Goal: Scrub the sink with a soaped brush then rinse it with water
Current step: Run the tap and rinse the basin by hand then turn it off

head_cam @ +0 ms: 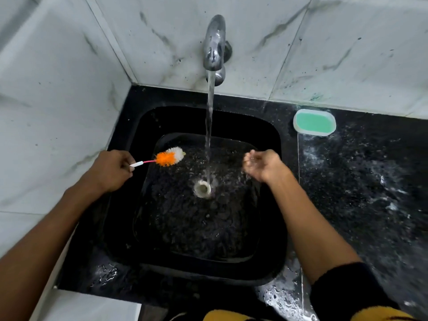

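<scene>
A black sink [148, 126] fills the middle of the view, with a white drain [202, 188] in its floor. Water runs from the chrome tap [215, 45] in a stream [209, 126] that lands just beside the drain. My left hand [111, 170] grips the white handle of a small brush [170, 156] with orange and white bristles, held over the sink's left side. My right hand [262, 165] is cupped and wet, fingers curled loosely, just right of the stream, holding nothing solid.
A white soap dish with a green soap bar [314, 122] sits on the wet black speckled counter [359, 181] at the back right. Marble-look tiled walls [58, 89] close in the left and the back.
</scene>
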The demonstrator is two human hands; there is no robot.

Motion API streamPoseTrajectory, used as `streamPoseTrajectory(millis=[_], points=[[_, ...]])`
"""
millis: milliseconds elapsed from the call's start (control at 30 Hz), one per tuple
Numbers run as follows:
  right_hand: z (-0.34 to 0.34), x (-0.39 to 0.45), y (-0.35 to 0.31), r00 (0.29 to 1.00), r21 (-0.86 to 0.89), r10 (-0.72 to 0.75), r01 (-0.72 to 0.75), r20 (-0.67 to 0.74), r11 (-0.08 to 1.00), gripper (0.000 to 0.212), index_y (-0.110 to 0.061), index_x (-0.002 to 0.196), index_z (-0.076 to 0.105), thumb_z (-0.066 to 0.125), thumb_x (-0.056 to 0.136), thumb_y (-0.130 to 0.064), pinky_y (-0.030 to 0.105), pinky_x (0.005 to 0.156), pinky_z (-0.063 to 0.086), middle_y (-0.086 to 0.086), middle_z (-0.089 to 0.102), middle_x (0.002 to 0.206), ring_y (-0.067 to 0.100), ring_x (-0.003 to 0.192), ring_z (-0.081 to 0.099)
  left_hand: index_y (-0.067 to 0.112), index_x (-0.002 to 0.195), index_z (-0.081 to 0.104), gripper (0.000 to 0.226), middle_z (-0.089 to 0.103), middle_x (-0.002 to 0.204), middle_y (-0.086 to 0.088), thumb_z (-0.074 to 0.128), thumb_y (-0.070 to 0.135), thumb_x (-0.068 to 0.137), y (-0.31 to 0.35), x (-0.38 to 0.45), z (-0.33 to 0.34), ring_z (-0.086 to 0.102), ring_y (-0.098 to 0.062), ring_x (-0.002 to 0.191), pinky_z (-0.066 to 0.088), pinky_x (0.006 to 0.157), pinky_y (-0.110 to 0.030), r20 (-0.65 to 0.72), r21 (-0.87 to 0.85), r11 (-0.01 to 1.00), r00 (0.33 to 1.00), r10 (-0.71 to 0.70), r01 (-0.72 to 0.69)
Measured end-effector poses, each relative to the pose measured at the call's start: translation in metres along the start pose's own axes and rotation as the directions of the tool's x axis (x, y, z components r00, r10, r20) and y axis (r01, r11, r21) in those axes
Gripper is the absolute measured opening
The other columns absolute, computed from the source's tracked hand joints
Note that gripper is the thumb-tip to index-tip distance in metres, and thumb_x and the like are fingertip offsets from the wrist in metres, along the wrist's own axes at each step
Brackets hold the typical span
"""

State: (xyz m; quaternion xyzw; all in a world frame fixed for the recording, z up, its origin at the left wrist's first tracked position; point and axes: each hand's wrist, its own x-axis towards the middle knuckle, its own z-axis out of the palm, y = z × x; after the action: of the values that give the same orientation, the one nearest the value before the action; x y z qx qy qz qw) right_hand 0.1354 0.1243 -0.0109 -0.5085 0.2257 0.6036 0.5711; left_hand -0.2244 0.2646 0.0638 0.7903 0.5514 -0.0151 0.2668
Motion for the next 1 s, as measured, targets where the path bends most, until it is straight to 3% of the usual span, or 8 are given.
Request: streamPoseTrajectory(millis=[100,200,367,467,567,800,933,1000], points=[[-0.022,-0.009,-0.036,0.991,0.055,-0.124,0.127,-0.047,0.990,0.031,-0.002,0.084,0.053,0.027,0.101,-0.004,0.028,0.052,0.056,0.011,0.056,0.086,0.023,0.073,0.057,0.015,0.081,0.071,0.014,0.071,0.067,-0.004,0.071,0.000,0.082,0.001,0.003,0.001,0.065,-0.021,0.068,0.042,0.061,-0.027,0.003,0.010,1.000,1.000,0.017,-0.017],[-0.027,-0.019,-0.069,0.975,0.049,-0.220,0.221,-0.032,0.974,0.034,0.011,0.092,0.055,0.027,0.102,-0.006,0.038,0.063,0.059,0.023,0.060,0.095,0.034,0.084,0.062,0.014,0.082,0.072,0.014,0.072,0.069,-0.005,0.070,0.000,0.082,0.003,0.004,0.002,0.068,-0.026,0.074,0.048,0.069,-0.031,-0.004,0.011,0.999,0.999,0.032,-0.031],[-0.001,-0.014,-0.112,0.941,-0.199,-0.337,0.323,-0.041,0.925,0.030,0.000,0.082,0.054,0.030,0.098,-0.008,0.034,0.058,0.059,0.021,0.059,0.092,0.031,0.086,0.063,0.018,0.079,0.070,0.018,0.071,0.069,-0.003,0.070,0.001,0.082,0.002,0.004,0.002,0.068,-0.023,0.073,0.046,0.066,-0.030,0.004,0.000,1.000,1.000,0.007,-0.007],[0.028,-0.010,-0.122,0.949,-0.317,-0.311,0.309,0.045,0.897,0.030,-0.003,0.075,0.051,0.034,0.099,-0.010,0.037,0.078,0.053,0.014,0.053,0.085,0.028,0.087,0.054,0.020,0.079,0.069,0.018,0.070,0.067,0.001,0.069,0.003,0.082,0.000,0.003,0.001,0.067,-0.021,0.073,0.044,0.065,-0.029,0.006,0.025,0.999,1.000,0.021,-0.021],[0.056,-0.011,-0.125,0.955,-0.400,-0.268,0.298,0.129,0.867,0.029,0.001,0.081,0.056,0.036,0.098,-0.011,0.041,0.096,0.047,0.019,0.058,0.100,0.032,0.104,0.054,0.017,0.082,0.071,0.015,0.070,0.067,0.000,0.069,0.002,0.083,0.001,0.002,0.000,0.068,-0.022,0.075,0.045,0.068,-0.029,0.003,0.022,1.000,1.000,0.009,-0.010],[0.073,-0.029,-0.127,0.938,-0.301,-0.269,0.328,0.221,0.896,0.032,0.009,0.098,0.061,0.035,0.094,-0.010,0.040,0.086,0.055,0.026,0.064,0.109,0.036,0.104,0.063,0.014,0.083,0.072,0.014,0.071,0.069,-0.003,0.069,0.000,0.083,-0.002,-0.003,0.000,0.068,-0.021,0.074,0.042,0.062,-0.025,-0.012,-0.014,1.000,1.000,-0.010,0.009],[0.054,-0.033,-0.092,0.960,-0.329,-0.233,0.274,0.157,0.904,0.031,0.003,0.086,0.064,0.036,0.093,-0.008,0.029,0.067,0.059,0.018,0.069,0.087,0.024,0.072,0.070,0.016,0.081,0.071,0.016,0.071,0.068,-0.001,0.068,0.000,0.083,-0.003,-0.005,0.000,0.066,-0.018,0.072,0.040,0.059,-0.021,-0.009,-0.018,1.000,1.000,-0.007,0.007],[0.048,-0.026,-0.060,0.979,-0.349,-0.157,0.194,0.131,0.917,0.031,0.001,0.084,0.063,0.034,0.093,-0.009,0.030,0.067,0.056,0.015,0.068,0.076,0.023,0.067,0.066,0.016,0.080,0.071,0.018,0.071,0.068,-0.002,0.068,-0.001,0.082,-0.003,-0.006,0.001,0.066,-0.018,0.072,0.041,0.059,-0.023,-0.005,-0.028,1.000,1.000,-0.013,0.013]])
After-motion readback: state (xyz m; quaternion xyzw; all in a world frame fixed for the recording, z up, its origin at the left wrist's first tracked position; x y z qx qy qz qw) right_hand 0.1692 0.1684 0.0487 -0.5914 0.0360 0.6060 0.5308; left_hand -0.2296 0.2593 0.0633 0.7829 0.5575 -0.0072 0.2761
